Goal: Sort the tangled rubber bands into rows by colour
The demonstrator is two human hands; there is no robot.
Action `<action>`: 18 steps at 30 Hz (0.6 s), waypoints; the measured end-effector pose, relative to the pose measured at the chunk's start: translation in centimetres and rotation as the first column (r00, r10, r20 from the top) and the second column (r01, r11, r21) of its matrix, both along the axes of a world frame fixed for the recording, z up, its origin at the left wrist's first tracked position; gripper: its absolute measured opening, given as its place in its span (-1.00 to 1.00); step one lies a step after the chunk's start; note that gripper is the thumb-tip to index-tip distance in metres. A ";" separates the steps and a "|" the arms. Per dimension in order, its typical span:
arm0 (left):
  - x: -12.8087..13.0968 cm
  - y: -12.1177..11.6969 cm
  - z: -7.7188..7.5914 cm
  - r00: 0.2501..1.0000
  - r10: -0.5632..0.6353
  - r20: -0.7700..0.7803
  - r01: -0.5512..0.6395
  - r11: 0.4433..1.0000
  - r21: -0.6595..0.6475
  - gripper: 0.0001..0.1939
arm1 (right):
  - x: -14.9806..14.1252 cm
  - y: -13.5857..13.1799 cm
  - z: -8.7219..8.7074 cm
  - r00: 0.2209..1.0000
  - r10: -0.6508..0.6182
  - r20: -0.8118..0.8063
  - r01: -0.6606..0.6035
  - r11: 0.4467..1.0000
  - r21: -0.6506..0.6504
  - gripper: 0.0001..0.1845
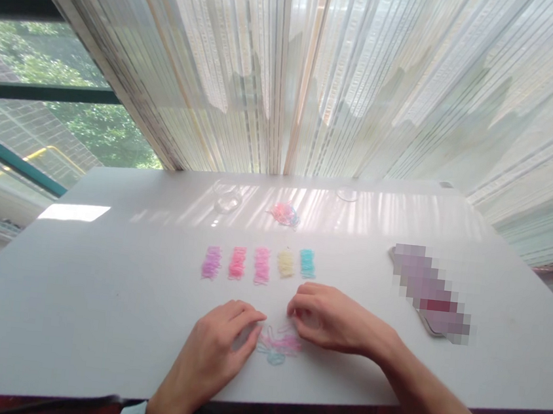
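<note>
A loose heap of thin pink, lilac and pale blue rubber bands [277, 347] lies near the table's front edge, between my hands. My left hand [223, 336] rests at the heap's left side, its thumb and forefinger curved with a gap between them. At the heap's upper right is my right hand [329, 318], its fingers curled in toward the thumb; anything between the tips is too small to make out. Beyond my hands runs a row of sorted bands: purple [211, 263], hot pink [237, 263], light pink [261, 266], yellow [286, 263] and turquoise [307, 263].
Farther back sits another mixed pile of bands [285, 214]. A clear round container [228, 200] stands to its left, and a clear round piece [348, 193] lies to its right. On the right is a phone [434, 326], mostly pixelated. Curtains [291, 70] hang behind the white table [111, 321].
</note>
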State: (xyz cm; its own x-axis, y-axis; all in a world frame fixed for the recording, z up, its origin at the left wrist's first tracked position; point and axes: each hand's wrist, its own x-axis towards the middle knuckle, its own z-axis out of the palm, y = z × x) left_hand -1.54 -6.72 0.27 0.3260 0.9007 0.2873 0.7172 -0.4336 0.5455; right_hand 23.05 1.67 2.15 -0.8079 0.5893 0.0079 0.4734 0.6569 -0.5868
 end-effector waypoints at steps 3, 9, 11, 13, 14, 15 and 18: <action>0.3 -0.4 -0.6 1.000 -0.022 -0.006 0.021 1.000 -0.015 -0.73 | 0.0 0.0 0.3 0.999 0.019 0.045 -0.017 0.999 -0.046 -0.89; 0.2 -1.1 -1.1 1.000 -0.007 -0.001 0.007 0.998 -0.065 -0.76 | -0.7 -0.6 -0.3 0.996 0.079 -0.033 -0.080 0.996 -0.038 -0.96; 0.3 -1.0 -1.4 1.000 -0.004 0.018 0.005 0.999 -0.050 -0.82 | -0.9 -0.9 -0.7 0.993 0.098 -0.070 -0.099 0.995 -0.010 -0.94; 0.3 -0.9 -1.7 0.999 -0.006 0.033 0.007 1.000 -0.028 -0.84 | -1.1 -1.0 -1.1 0.990 0.108 -0.094 -0.107 0.994 0.015 -0.94; 0.3 -0.8 -1.8 0.999 -0.009 0.037 0.010 1.000 -0.018 -0.84 | -1.2 -1.1 -1.3 0.989 0.109 -0.102 -0.107 0.994 0.027 -0.94; 0.3 -0.8 -1.9 0.999 -0.014 0.040 0.015 1.000 -0.011 -0.84 | -1.2 -1.1 -1.5 0.988 0.108 -0.110 -0.105 0.994 0.038 -0.93; 0.1 -0.9 -2.2 0.999 -0.031 0.044 0.031 0.999 -0.007 -0.83 | -1.2 -1.1 -1.7 0.986 0.108 -0.129 -0.100 0.993 0.062 -0.92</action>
